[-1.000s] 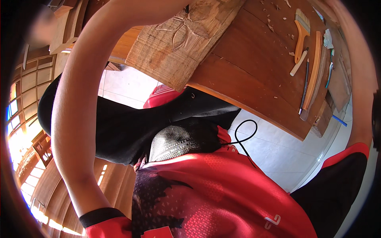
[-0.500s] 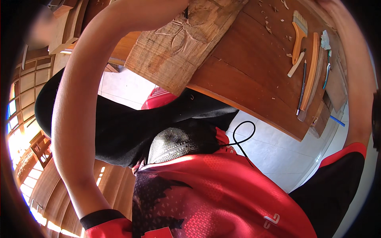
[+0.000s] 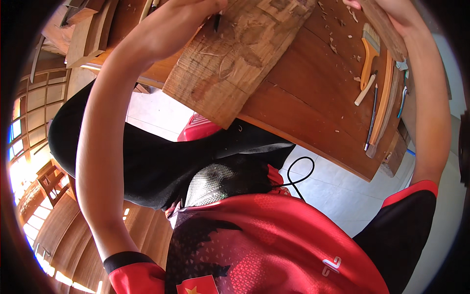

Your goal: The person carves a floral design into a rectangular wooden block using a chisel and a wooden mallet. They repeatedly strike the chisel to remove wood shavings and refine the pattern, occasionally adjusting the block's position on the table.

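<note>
My left hand (image 3: 208, 9) is at the top edge, over the left side of a pale wooden board (image 3: 205, 88) carved with flower or leaf lines. Its fingers are partly cut off. A slim dark tool, apparently a carving chisel (image 3: 217, 22), points down from it onto the board. At the upper right, my right hand (image 3: 402, 17) is closed round a thick wooden bar (image 3: 384, 29), one fingertip showing on the far side. The bar is held above the tabletop, beyond a flat paintbrush (image 3: 371, 49).
On the brown table (image 3: 303, 103) lie wood shavings (image 3: 332, 44), a short pale stick (image 3: 364, 90), a pencil (image 3: 372, 117) and long wooden strips (image 3: 384, 108). Wooden blocks (image 3: 90, 39) are stacked at the upper left. A red plastic stool (image 3: 198, 128) stands below the table.
My right hand has come down into view with the wooden bar, which was not visible before. My left hand has shifted slightly left. The whole view has also shifted a little.
</note>
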A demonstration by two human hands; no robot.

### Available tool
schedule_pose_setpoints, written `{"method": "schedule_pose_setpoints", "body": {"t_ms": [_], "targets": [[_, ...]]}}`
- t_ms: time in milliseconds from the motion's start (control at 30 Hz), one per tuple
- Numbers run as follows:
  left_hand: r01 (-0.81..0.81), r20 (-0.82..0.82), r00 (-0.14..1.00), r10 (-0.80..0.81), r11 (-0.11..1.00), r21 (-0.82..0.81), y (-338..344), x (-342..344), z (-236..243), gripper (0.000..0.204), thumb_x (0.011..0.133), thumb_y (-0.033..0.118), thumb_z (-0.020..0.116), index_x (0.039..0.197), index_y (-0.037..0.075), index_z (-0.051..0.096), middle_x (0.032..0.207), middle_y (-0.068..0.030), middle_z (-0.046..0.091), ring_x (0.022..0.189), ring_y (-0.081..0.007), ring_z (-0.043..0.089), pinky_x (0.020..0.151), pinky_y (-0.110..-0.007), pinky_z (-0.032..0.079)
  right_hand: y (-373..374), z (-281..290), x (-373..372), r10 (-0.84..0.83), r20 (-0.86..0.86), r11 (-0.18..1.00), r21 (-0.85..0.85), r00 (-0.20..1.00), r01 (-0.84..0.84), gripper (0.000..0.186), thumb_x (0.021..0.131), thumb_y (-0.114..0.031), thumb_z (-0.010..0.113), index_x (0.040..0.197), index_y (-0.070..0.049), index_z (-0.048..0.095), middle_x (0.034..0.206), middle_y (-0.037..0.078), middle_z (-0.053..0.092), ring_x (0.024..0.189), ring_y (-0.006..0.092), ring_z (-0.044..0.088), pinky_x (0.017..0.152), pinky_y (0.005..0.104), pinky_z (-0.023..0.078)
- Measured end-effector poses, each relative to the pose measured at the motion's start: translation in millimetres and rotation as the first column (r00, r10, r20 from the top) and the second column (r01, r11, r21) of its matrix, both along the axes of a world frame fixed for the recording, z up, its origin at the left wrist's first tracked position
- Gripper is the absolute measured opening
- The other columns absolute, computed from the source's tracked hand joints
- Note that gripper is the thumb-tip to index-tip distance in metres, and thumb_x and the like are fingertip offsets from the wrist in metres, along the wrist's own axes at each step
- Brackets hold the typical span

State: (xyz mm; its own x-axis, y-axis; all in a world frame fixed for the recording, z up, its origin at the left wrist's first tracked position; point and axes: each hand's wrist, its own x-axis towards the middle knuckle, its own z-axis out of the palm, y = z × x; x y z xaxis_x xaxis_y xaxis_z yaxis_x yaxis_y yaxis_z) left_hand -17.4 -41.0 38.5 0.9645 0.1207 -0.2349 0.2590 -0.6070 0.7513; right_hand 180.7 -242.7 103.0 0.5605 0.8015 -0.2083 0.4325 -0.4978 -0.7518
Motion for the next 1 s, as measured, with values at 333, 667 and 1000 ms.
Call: {"method": "schedule_pose_setpoints", "body": {"t_ms": [333,667,1000], "targets": [[0.020,0.272,0.962,0.019,0.990,-0.139,39,-21,-23,0.036,0.108,0.034,0.055,0.113,0.001,0.068,0.106,-0.0050,0.068,0.094,-0.0143,0.053,0.095,-0.030,0.043,-42,-69,-18,-0.184,0.141,0.975,0.149,0.973,0.163,0.046,0.107,-0.023,0.060,0.145,0.003,0.054,0.107,0.009,0.069,0.077,0.0102,0.063,0.060,0.0242,0.050],[-0.017,0.155,0.986,0.067,0.953,-0.303,42,-31,-14,0.032,0.108,0.028,0.051,0.111,-0.002,0.065,0.106,-0.0086,0.069,0.105,-0.0162,0.059,0.099,-0.033,0.043,11,-80,-66,0.172,-0.613,0.867,0.466,0.771,0.177,0.045,0.110,-0.021,0.052,0.143,0.004,0.036,0.100,0.018,0.068,0.085,0.0318,0.076,0.079,0.0395,0.061],[-0.192,0.110,0.964,0.243,0.919,-0.343,81,-61,-15,0.027,0.107,0.023,0.054,0.109,-0.002,0.064,0.100,-0.0082,0.069,0.099,-0.0141,0.062,0.090,-0.030,0.046,27,-79,-62,0.160,-0.684,0.888,0.416,0.712,0.199,0.043,0.111,-0.030,0.038,0.137,0.004,0.044,0.091,0.012,0.059,0.073,0.0287,0.071,0.103,0.0540,0.055]]}}
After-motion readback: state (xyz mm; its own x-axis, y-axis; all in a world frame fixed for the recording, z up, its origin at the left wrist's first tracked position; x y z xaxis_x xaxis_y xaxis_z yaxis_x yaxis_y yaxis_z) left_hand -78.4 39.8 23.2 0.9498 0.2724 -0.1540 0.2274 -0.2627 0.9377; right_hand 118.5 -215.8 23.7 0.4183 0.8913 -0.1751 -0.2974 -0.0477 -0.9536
